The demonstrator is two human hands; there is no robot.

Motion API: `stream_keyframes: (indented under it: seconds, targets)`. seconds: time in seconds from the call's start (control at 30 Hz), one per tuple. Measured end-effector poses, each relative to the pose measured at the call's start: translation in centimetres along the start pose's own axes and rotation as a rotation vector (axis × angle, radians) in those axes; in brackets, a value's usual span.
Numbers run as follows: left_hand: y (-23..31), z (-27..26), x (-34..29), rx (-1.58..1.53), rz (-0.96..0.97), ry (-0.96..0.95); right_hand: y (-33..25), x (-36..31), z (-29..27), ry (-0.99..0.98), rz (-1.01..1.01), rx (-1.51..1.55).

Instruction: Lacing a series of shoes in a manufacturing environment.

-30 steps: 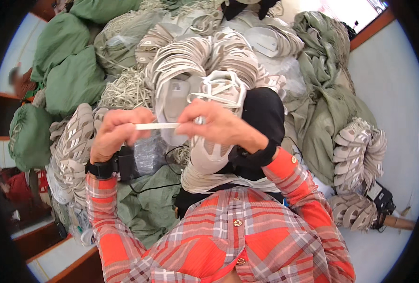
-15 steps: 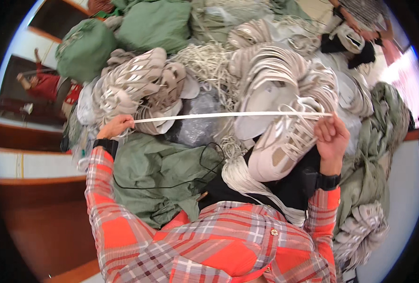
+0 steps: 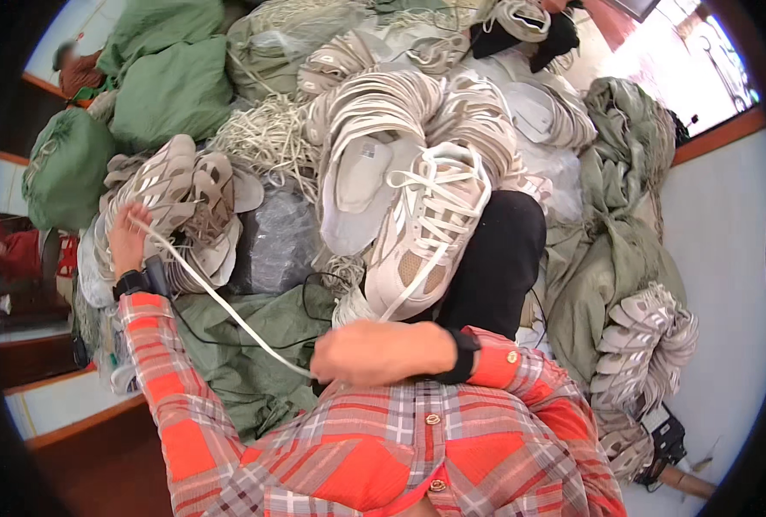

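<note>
A white shoelace [image 3: 228,306] runs slack and slanting between my two hands. Its far end is pinched in my left hand [image 3: 127,241], raised at the left in front of a bundle of beige shoe uppers [image 3: 163,185]. My right hand [image 3: 383,353], slightly blurred, is closed close to my shirt front, and the lace runs in at its left side; the fingertips are hidden. Just beyond that hand, a beige sneaker upper [image 3: 435,228] with white laces threaded through it leans against my black-trousered leg [image 3: 499,267]. One lace strand hangs over its toe.
Stacked uppers [image 3: 387,99] and a tangle of loose laces [image 3: 267,133] lie ahead. Green sacks [image 3: 172,95] are piled far left, with green cloth [image 3: 245,345] near my lap. A dark cable [image 3: 228,343] crosses that cloth. More uppers [image 3: 637,349] hang at the right.
The lace was stretched level and taut; now it slopes and sags. My right hand has come down and left toward my body, and my left hand has moved left. The view has shifted right.
</note>
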State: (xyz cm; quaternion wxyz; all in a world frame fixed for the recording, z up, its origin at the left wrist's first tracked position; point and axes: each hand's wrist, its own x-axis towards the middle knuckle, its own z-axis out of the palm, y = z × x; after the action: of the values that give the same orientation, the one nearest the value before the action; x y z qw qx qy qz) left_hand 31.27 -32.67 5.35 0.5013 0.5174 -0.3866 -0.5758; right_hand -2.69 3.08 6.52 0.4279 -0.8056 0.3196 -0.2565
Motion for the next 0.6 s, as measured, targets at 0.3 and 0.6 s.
stream_keyframes:
  seconds: [0.3,0.6]
  targets:
    - [-9.3,25.9,-21.8,0.672,0.046,-1.131,3.2,-8.7,-4.3,0.859,0.782,-0.046]
    - [-11.7,28.8,-22.1,0.904,0.474,-1.306,2.1,-9.9,-2.7,0.847,0.622,0.980]
